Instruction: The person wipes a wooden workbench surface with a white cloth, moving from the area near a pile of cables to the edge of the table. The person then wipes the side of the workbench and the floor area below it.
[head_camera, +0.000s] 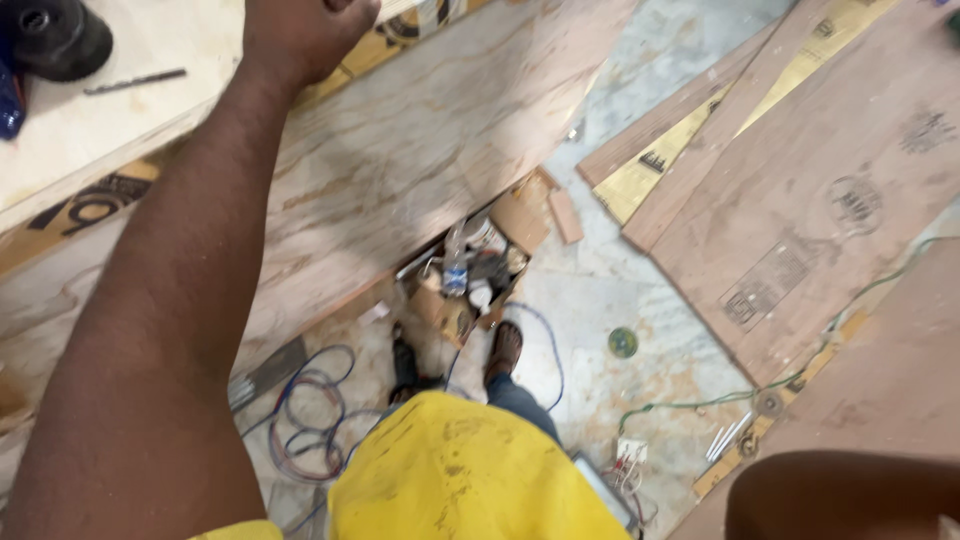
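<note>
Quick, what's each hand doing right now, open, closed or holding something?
Left hand: resting on the plywood sheet, fingers cut off by the frame; grip cannot be told.
Right hand: out of view.

My left hand (305, 30) is at the top edge of the picture, resting on the big light plywood board (420, 130). This board is bare around my fingers, so there is room to slide toward the right. To the left, on the paler board (80, 130), a drill bit (135, 81) and a black round tool (55, 35) block the way. Below the board edge, an open cardboard box (480, 270) full of small things and loose wires (310, 410) crowd the floor near my feet. On the right, brown sheets (820, 190) cover the floor; between them and the box the floor is free, only a small green disc (623, 343) lies there.
</note>
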